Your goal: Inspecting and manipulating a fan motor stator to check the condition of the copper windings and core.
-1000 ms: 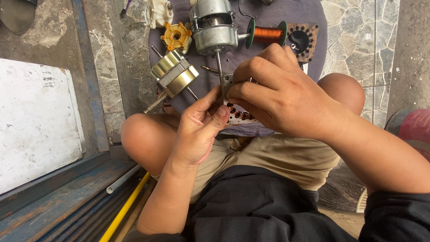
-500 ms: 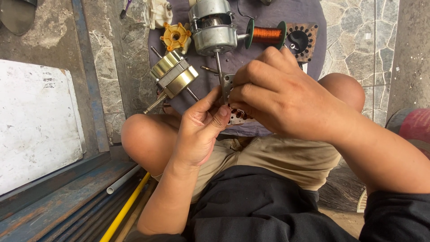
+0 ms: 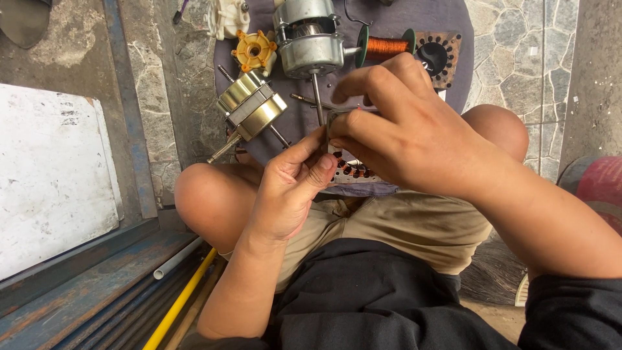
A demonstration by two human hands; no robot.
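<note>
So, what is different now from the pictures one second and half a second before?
Almost nothing. Both hands, the left hand and the right hand, keep pinching the same small stator with copper windings above the lap; the fingers shifted only slightly. The motor, the brass-coloured rotor, the wire spool and the orange gear lie on the cloth as before.

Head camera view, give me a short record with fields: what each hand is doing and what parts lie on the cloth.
setting: person sitting cross-legged on a stone floor, purple cloth spread ahead
left hand: fingers pinching the edge of a stator core with copper windings
right hand: gripping the same stator core from above, covering most of it
on cloth: silver motor housing, brass-coloured rotor with shaft, orange plastic gear piece, spool of copper wire, square lamination plate
beside left knee: yellow pipe, white pipe
</note>
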